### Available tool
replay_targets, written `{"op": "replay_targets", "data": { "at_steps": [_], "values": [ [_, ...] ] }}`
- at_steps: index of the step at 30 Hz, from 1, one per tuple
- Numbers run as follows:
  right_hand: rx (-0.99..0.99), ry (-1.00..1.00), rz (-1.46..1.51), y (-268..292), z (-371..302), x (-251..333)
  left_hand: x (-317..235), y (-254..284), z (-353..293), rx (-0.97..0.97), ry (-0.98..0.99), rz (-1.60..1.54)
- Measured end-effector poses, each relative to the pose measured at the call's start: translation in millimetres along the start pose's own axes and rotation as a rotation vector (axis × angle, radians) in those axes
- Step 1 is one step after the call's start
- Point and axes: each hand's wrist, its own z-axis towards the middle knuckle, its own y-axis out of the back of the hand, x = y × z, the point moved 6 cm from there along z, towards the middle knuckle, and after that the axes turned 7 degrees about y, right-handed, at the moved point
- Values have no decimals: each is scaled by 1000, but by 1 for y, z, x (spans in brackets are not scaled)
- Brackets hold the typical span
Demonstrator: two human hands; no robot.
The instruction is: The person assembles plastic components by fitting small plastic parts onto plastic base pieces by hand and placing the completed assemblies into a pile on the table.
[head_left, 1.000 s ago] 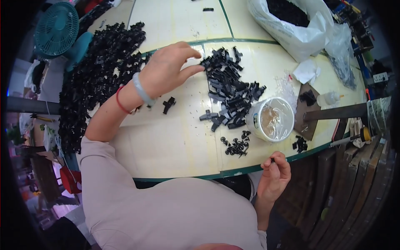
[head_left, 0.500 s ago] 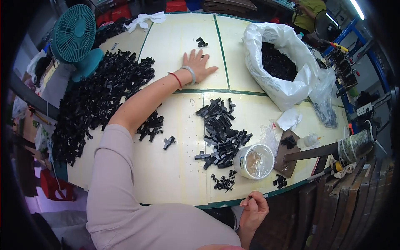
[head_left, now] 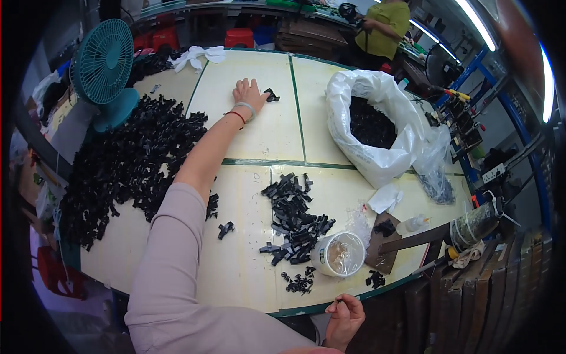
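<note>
My left hand (head_left: 249, 95) is stretched far over the pale table (head_left: 236, 141), its fingers apart and slightly bent. Beside its thumb side lies a small black plastic part (head_left: 272, 95); whether they touch is hard to tell. Low at the near edge, my right hand (head_left: 345, 321) pinches a small dark piece (head_left: 339, 301) between thumb and fingers, too small to name. In front of it sit a pile of small black screw-like pieces (head_left: 299, 281) and a clear-lidded white tub (head_left: 339, 253). A heap of black plastic parts (head_left: 295, 215) lies behind the tub.
A big heap of black parts (head_left: 130, 165) covers the left side, beside a green fan (head_left: 106, 62). An open white bag (head_left: 377, 159) of black parts stands at right. A metal bar (head_left: 418, 237) juts in over the right edge. Another person (head_left: 386, 26) works far behind.
The view has tilted up, showing more of the far room. My left hand has gone from spread flat to more bent, now left of the black part. My right hand keeps its pinch.
</note>
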Motion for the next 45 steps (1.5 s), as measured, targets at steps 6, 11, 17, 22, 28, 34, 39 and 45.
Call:
{"op": "replay_targets", "data": {
  "at_steps": [6,11,17,22,28,34,39,45],
  "values": [
    [2,-4,15,1,2,-3,-35,-1,-15,204,39,-263],
    [28,20,27,1,-1,-3,-43,-17,-7,303,156,-294],
    [-46,-100,-96,-4,-5,4,-36,-45,22,211,201,-376],
    [-79,75,8,9,0,10,-48,-30,36,216,-104,-179],
    [-113,43,24,2,8,12,-28,69,-10,403,-365,-329],
    [13,66,16,7,5,11,1,145,-193,256,-784,-101],
    [21,37,23,5,11,10,48,146,-304,250,-749,106],
    [57,159,-66,1,19,24,57,169,-287,-17,-689,222]
  ]
}}
